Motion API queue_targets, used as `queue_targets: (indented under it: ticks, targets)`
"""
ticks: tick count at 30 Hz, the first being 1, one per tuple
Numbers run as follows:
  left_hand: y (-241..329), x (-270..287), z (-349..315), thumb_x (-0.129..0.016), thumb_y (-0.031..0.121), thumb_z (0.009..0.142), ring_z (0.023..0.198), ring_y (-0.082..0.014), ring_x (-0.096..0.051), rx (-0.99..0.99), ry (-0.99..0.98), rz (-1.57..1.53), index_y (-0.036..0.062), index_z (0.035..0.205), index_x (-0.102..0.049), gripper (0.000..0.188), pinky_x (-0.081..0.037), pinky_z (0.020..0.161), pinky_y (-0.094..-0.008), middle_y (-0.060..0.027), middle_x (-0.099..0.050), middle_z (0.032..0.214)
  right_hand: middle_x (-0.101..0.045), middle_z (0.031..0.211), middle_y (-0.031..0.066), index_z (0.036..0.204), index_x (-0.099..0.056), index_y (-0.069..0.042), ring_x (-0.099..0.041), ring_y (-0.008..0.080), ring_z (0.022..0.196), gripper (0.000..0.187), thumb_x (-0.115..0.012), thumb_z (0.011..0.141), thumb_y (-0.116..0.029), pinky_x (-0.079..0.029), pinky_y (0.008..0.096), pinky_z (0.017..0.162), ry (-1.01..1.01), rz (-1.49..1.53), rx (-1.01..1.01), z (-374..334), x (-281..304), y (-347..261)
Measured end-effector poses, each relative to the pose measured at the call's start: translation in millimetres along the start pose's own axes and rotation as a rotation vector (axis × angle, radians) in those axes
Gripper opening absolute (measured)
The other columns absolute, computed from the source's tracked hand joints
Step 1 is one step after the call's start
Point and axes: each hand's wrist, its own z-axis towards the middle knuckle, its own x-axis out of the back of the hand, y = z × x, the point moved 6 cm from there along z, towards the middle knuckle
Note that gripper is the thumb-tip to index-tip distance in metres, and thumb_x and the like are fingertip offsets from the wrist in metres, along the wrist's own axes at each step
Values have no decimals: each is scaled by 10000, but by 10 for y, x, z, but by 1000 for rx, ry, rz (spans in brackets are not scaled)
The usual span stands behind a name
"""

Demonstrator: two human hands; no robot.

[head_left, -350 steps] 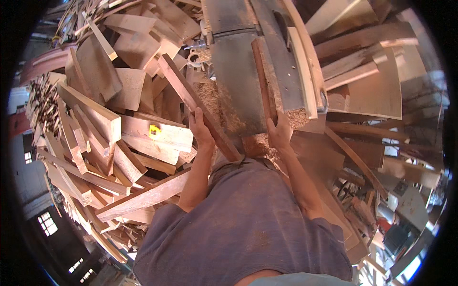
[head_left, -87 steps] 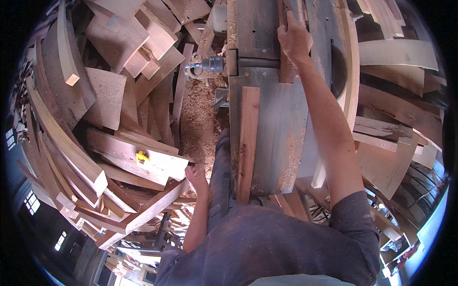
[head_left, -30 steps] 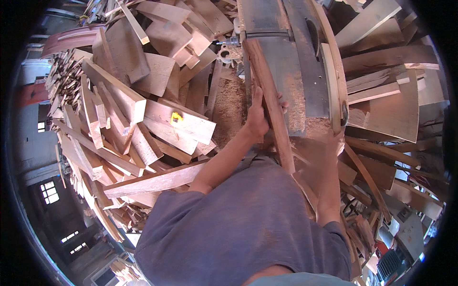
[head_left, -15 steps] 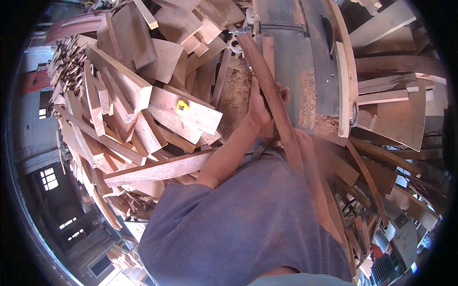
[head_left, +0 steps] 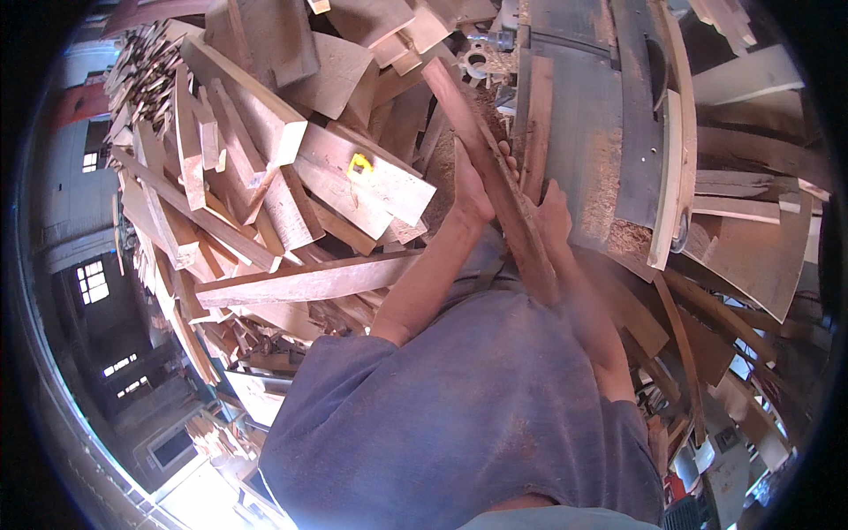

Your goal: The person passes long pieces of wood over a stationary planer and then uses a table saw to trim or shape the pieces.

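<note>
Slanting up and left from my waist is a long, narrow brown wooden board [head_left: 499,177], held in front of my body. My left hand [head_left: 475,190] is closed round its middle, with fingertips showing over the right side. On the board's right side, nearer my body, my right hand [head_left: 553,216] grips it, though some of its fingers are hidden behind the wood. A second narrow reddish strip [head_left: 537,128] lies along the left edge of a grey machine table [head_left: 570,132], just beyond my right hand.
A large heap of offcuts [head_left: 256,168] fills the left side. A yellow tape measure [head_left: 359,165] rests on one board there. Sawdust [head_left: 629,238] lies on the machine's near end. More planks [head_left: 742,208] lean at the right, with a light wooden rail [head_left: 669,177] along the machine.
The board's far end has swung left, away from the machine table. My right hand has moved forward along the board. The whole view has shifted, with the machine now further right.
</note>
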Motion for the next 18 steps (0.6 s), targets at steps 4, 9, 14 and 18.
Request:
queue_targets:
  ticks: [4,9,14,18]
  targets:
    - [143,157,-13,-297,724,1018,791,-240,-651,-47,22,21,105,1066,-617,699,-566,720,-421,-59,-652,922,-614,1171,281,1291,-504,19,-627,495,1058,695,-738,838,-454,-512,538,909,-64,-48,-40,137,-83,-128]
    - [104,228,144,-271,707,1032,820,-283,-654,-36,87,6,112,1087,-613,688,-562,752,-460,-88,-653,926,-655,1112,250,1225,-595,39,-659,397,1042,607,-737,826,-396,-528,468,897,-154,97,-86,275,-74,72]
    - [-46,257,341,-260,676,1049,864,-312,-650,-44,87,-11,125,1140,-583,645,-556,785,-500,-106,-653,955,-700,1105,109,1271,-642,43,-655,241,1002,558,-710,865,-335,-523,346,886,-342,790,-227,159,324,736]
    - [-165,351,538,-268,625,1071,909,-316,-642,-2,37,-30,133,1166,-584,592,-541,816,-493,-90,-651,1007,-692,1081,86,1320,-604,21,-663,192,926,562,-657,908,-357,-542,332,809,-364,1189,-385,-156,843,890]
